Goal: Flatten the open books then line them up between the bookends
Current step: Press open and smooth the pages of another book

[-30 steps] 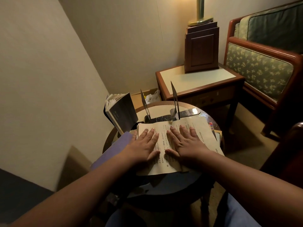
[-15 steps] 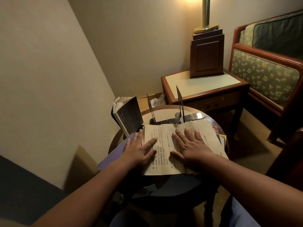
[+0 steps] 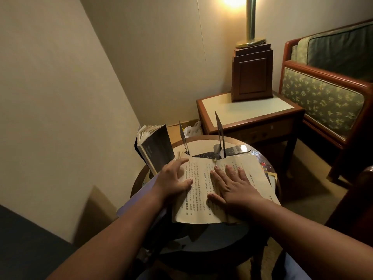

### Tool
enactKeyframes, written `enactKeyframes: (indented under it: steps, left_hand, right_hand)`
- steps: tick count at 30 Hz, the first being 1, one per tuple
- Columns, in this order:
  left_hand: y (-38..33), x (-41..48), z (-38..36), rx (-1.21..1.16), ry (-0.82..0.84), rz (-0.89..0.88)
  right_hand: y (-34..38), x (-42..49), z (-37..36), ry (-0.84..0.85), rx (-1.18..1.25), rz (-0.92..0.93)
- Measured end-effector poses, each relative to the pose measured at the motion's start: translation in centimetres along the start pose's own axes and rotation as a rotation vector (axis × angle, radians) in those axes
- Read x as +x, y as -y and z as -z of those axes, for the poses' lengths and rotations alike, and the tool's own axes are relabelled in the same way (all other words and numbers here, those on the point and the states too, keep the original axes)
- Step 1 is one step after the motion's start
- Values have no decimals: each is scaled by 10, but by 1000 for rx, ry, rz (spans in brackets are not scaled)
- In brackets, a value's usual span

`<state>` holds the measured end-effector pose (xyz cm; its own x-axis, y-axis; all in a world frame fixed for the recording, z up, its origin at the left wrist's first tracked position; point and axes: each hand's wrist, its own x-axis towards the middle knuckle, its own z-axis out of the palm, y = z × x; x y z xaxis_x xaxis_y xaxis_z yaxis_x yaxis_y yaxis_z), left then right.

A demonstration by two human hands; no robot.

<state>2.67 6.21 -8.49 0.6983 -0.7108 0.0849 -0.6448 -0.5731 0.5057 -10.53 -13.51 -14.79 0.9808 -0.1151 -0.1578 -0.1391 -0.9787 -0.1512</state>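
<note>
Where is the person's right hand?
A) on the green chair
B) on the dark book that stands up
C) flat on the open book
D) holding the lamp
C: the right hand lies with straight fingers pressed flat on the right page of the open book.
</note>
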Motion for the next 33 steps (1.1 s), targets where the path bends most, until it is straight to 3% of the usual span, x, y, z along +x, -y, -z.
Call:
enactKeyframes:
  steps: [3, 8, 13, 18, 25, 33]
  left_hand:
    - [-14, 0, 5, -177, -64, -23]
    - [-45, 9, 10, -647, -141, 183]
    - [-60, 17, 11, -817, -93, 298]
    - [-70, 21, 12, -914, -34, 393]
    - [-76, 27, 6, -681, -98, 394]
    - [-76, 28, 4, -404, -90, 305]
  right_hand:
    - [-1, 3, 4, 30, 54, 5]
    - [-2, 0, 31, -18, 298, 8]
    - [-3, -14, 55, -176, 701, 45]
    - [3, -14, 66, -245, 700, 121]
    - [2, -15, 57, -316, 530, 230]
    - [0, -23, 56, -318, 422, 163]
